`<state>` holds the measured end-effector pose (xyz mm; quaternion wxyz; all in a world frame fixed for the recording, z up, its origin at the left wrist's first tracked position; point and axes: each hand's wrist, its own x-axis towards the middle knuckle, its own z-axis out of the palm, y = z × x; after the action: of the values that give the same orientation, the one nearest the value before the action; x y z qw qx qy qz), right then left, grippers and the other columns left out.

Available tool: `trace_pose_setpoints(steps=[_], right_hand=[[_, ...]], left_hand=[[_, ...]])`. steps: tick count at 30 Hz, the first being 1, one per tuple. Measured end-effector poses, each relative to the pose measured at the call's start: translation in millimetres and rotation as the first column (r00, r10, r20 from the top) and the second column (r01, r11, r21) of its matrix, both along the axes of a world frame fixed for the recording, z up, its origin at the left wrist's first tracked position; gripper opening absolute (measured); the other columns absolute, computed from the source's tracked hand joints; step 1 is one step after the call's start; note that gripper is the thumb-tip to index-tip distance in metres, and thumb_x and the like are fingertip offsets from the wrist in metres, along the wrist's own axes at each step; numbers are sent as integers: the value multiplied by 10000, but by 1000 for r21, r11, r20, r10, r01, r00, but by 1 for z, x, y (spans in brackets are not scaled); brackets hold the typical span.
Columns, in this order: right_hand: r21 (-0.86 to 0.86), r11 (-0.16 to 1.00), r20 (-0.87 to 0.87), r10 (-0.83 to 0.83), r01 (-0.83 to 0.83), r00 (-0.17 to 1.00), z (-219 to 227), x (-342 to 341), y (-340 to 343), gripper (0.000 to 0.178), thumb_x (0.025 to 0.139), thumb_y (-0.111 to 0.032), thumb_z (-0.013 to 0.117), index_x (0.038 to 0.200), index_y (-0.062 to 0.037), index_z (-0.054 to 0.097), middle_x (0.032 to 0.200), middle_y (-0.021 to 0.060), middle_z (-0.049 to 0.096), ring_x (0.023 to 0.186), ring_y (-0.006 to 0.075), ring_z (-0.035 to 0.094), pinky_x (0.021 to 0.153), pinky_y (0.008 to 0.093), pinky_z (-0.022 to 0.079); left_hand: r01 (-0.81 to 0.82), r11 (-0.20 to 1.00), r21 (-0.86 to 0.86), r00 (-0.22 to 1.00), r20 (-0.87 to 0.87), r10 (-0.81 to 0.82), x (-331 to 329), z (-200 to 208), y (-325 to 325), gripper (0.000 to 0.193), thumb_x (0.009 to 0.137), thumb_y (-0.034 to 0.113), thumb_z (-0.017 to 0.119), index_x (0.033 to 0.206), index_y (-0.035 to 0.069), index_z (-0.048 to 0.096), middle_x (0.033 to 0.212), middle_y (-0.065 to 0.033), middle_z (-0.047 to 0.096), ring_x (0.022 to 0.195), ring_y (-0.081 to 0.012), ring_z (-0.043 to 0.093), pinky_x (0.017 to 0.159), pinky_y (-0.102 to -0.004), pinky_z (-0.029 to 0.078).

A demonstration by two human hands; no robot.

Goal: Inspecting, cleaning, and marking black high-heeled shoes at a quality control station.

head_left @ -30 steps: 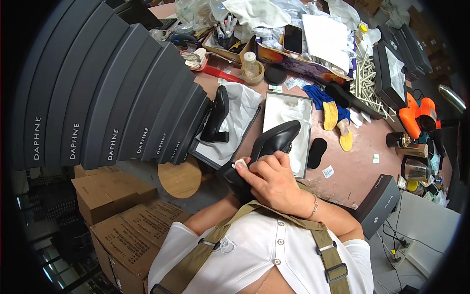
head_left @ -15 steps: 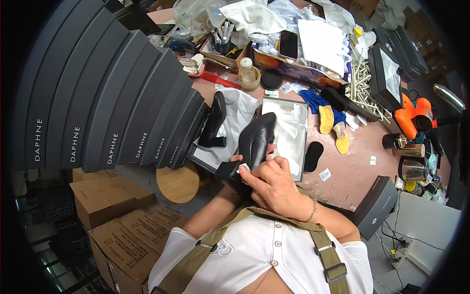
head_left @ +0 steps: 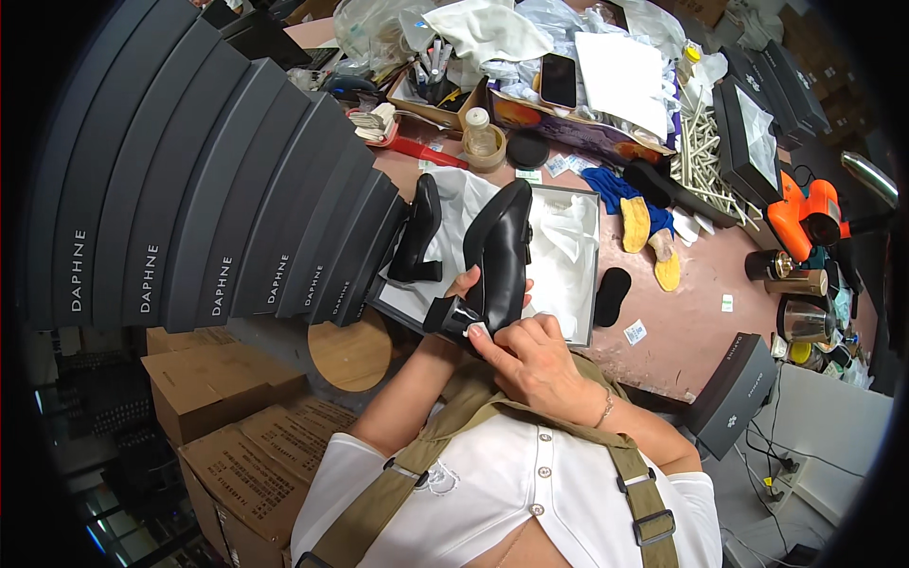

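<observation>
A black heeled leather shoe (head_left: 499, 248) is held on its side above an open shoebox (head_left: 592, 284), toe pointing away from me. My left hand (head_left: 462, 283) grips it from beneath and behind, thumb showing by the block heel; most of the palm is hidden. With closed fingers, my right hand (head_left: 542, 367) presses a small white piece (head_left: 476, 328), perhaps cloth or sponge, against the shoe near the heel. The matching black shoe (head_left: 417, 235) lies to the left on white tissue paper (head_left: 453, 202) in the box.
Tall stacked dark shoeboxes (head_left: 213, 204) crowd the left, above a round wooden stool (head_left: 348, 355) and cartons (head_left: 222, 374). Beyond lie a glue jar (head_left: 483, 147), yellow finger cots or pads (head_left: 635, 224) and a black insole (head_left: 614, 296). An orange heat gun (head_left: 803, 216) stands right.
The shoe has turned slightly in my hands, so more of its side and the glossy heel show. My right fingers remain at the heel with the white piece.
</observation>
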<state>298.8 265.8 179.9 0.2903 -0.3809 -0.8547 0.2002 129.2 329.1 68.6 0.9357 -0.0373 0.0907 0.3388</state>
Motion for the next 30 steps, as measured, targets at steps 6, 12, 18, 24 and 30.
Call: trace_pose_setpoints(steps=[6, 12, 18, 24, 30], right_hand=[[63, 998, 21, 28, -30, 999, -2, 0, -4, 594, 660, -94, 696, 1246, -83, 602, 890, 28, 515, 834, 197, 487, 770, 359, 341], [-3, 999, 77, 51, -51, 996, 0, 2, 0, 483, 735, -146, 646, 1207, -44, 622, 871, 30, 493, 836, 191, 477, 764, 346, 339], [103, 977, 55, 183, -188, 982, -3, 1, -15, 442, 784, -152, 596, 1216, -59, 623, 855, 12, 500, 832, 179, 478, 758, 348, 334], [11, 988, 65, 150, -151, 986, 0, 2, -8, 418, 783, -157, 599, 1194, -95, 644, 857, 5, 494, 821, 175, 461, 761, 339, 316], [-16, 973, -39, 230, -231, 972, -2, -2, -7, 408, 799, -166, 579, 1199, -129, 650, 842, 1, 477, 832, 169, 471, 775, 342, 328]], left_hand=[[17, 995, 100, 989, -151, -2, 16, 0, -30, 652, 850, 501, 623, 1261, 8, 506, 1137, -177, 597, 972, -268, 614, 880, -390, 518], [-38, 999, 35, 964, -264, 46, 27, 10, -70, 658, 851, 520, 621, 1254, 14, 501, 1102, -130, 593, 990, -235, 599, 915, -376, 497], [35, 998, -59, 993, -111, -42, 28, 34, -62, 601, 883, 514, 594, 1230, 30, 508, 1028, -54, 585, 1010, -167, 573, 954, -355, 464], [33, 990, -134, 998, 57, -25, 28, -7, -80, 549, 966, 477, 420, 1314, 54, 451, 1155, -84, 564, 1121, -172, 515, 1013, -363, 423], [-59, 998, 6, 965, -256, 58, 30, 19, -81, 650, 927, 581, 418, 1375, 111, 391, 1287, -144, 525, 1135, -225, 530, 1013, -378, 438]])
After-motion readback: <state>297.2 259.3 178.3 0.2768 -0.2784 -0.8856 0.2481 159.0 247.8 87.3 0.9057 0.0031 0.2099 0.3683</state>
